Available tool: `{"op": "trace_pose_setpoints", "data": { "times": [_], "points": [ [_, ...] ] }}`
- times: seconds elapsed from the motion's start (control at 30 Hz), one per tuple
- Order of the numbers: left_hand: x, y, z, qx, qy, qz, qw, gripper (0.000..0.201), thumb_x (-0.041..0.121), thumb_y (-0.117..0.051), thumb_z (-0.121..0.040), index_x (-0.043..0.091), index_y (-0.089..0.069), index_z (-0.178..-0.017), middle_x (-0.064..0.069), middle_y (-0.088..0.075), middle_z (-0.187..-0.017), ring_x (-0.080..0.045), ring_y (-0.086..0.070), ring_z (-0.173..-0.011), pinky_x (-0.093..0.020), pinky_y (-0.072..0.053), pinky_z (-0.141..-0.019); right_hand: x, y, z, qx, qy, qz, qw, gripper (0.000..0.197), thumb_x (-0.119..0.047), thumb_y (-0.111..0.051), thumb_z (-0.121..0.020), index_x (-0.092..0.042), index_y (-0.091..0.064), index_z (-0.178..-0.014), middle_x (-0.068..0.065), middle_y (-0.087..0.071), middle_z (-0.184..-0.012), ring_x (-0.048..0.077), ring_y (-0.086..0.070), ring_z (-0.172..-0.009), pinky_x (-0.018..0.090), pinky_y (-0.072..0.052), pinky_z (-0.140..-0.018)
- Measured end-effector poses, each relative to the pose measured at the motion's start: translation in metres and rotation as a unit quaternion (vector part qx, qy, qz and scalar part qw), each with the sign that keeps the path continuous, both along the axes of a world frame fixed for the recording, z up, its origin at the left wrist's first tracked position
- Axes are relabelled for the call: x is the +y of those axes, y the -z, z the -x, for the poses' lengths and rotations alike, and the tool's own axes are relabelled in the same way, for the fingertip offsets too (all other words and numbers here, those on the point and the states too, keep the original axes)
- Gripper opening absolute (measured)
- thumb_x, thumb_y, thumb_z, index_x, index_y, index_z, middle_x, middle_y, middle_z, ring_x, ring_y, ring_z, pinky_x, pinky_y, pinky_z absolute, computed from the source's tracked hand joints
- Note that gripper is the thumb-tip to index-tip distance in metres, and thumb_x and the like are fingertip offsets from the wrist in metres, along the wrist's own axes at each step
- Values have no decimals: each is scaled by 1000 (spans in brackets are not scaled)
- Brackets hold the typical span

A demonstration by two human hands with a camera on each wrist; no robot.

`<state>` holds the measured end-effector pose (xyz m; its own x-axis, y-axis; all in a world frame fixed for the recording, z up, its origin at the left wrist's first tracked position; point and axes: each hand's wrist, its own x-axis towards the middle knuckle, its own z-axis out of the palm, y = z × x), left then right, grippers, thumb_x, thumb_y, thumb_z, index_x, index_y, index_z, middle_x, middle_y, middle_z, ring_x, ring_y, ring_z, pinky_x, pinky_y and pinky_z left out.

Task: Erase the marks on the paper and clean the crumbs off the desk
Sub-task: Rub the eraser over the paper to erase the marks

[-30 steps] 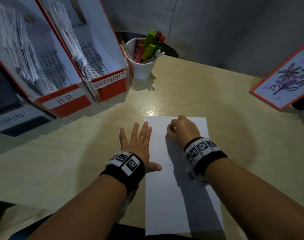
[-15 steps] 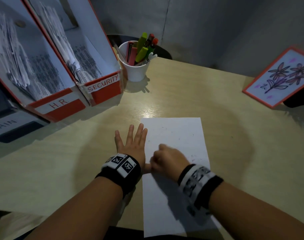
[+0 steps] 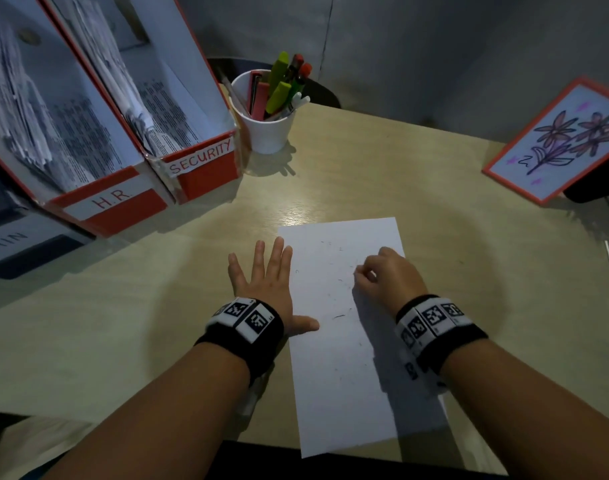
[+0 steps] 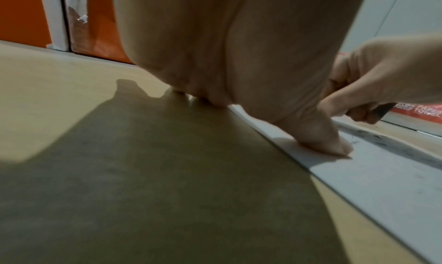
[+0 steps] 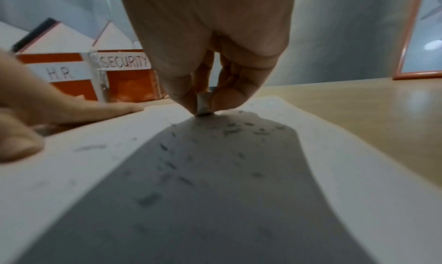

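The desk (image 3: 382, 174) fills most of the head view, a pale wood-toned top running from the lower left of the frame to the right edge. At upper left stand two red-and-white file boxes (image 3: 130, 199) stuffed with printed sheets, labelled "H.R." and "SECURITY". A framed flower drawing (image 3: 559, 140) leans at the upper right. The paper (image 3: 334, 375) lies in the lower centre of the frame, its near edge at the desk's front edge. Just above centre sits a white cup (image 3: 266, 128) of pens and markers. The left hand (image 3: 265, 285) lies flat with fingers spread, mostly on the desk at the paper's left edge, the thumb pressing on the sheet. The right hand (image 3: 386, 275) is curled at the paper's upper right, fingertips pinching a small pale eraser (image 5: 203, 103) down onto the sheet. Dark crumbs (image 5: 229, 132) lie scattered across the paper below the eraser.
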<state>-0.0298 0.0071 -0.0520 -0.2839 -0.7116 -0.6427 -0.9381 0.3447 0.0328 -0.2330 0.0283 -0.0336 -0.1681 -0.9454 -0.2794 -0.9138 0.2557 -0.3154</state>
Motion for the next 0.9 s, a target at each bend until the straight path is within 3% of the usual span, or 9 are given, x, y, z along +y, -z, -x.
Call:
{"op": "trace_pose_setpoints", "data": {
  "times": [0.07,0.17,0.23,0.37,0.5,0.57,0.73,0.8,0.9],
  "points": [
    [0,2,1,-1,-2,1,1000,131,89,-43,-66,15,35,-141,-4,45,-148,-33,40,-135,-70,23,-98,4,-1,-19,-27,-30,15,999,22,-25,-55,-86,-11,-64,-72,1,-42,-79,27,-53,-68,25,-31,-59],
    [0,2,0,-7,-3,-3,1000,130,89,-42,-67,15,38,-139,-4,46,-147,-33,40,-135,-71,22,-99,38,-4,-59,-73,-164,-32,983,25,-29,-53,-89,-9,-66,-83,3,-44,-81,28,-54,-70,30,-38,-61],
    [0,2,0,-5,0,0,1000,130,90,-42,-66,15,38,-137,-3,45,-147,-32,40,-136,-70,23,-98,30,-1,-38,-68,-107,-29,992,25,-28,-54,-88,-8,-65,-78,8,-49,-83,31,-55,-70,32,-42,-62],
    [-1,1,0,2,0,1,1000,133,90,-43,-64,15,34,-142,-2,47,-144,-31,40,-136,-69,25,-97,-4,0,19,1,6,-19,1000,31,-28,-52,-88,-19,-48,-58,1,-42,-78,24,-47,-66,25,-30,-60],
    [0,1,2,-4,-1,10,1000,131,87,-45,-67,13,32,-143,-5,43,-148,-33,38,-136,-69,22,-99,13,-4,-36,-43,-77,-11,996,24,-29,-52,-89,-10,-65,-82,1,-45,-83,23,-53,-73,28,-36,-64],
    [0,-1,3,-9,0,15,1000,130,86,-45,-68,13,31,-144,-5,43,-148,-33,37,-137,-70,20,-100,26,-5,-57,-71,-135,-33,988,24,-29,-52,-89,-10,-65,-84,4,-49,-85,24,-54,-72,32,-43,-65],
    [-1,-9,2,-21,21,21,999,132,90,-46,-63,19,28,-145,1,36,-153,-32,36,-138,-70,24,-97,-28,-3,9,-31,27,-22,999,19,-25,-57,-85,-10,-69,-83,13,-59,-92,34,-60,-84,32,-45,-72],
    [-3,-14,6,-32,21,9,999,134,87,-50,-63,17,29,-145,0,36,-153,-33,37,-137,-69,25,-97,-31,-7,23,-80,53,-44,994,17,-25,-61,-83,-11,-70,-81,8,-66,-82,27,-64,-81,30,-50,-71],
    [-11,-25,13,-31,5,-31,999,142,83,-61,-59,13,25,-147,-5,31,-155,-34,36,-138,-70,23,-98,-6,-3,3,-218,91,-65,969,9,-25,-69,-79,-17,-70,-75,-2,-66,-68,16,-64,-67,27,-52,-62]
  ]
}}
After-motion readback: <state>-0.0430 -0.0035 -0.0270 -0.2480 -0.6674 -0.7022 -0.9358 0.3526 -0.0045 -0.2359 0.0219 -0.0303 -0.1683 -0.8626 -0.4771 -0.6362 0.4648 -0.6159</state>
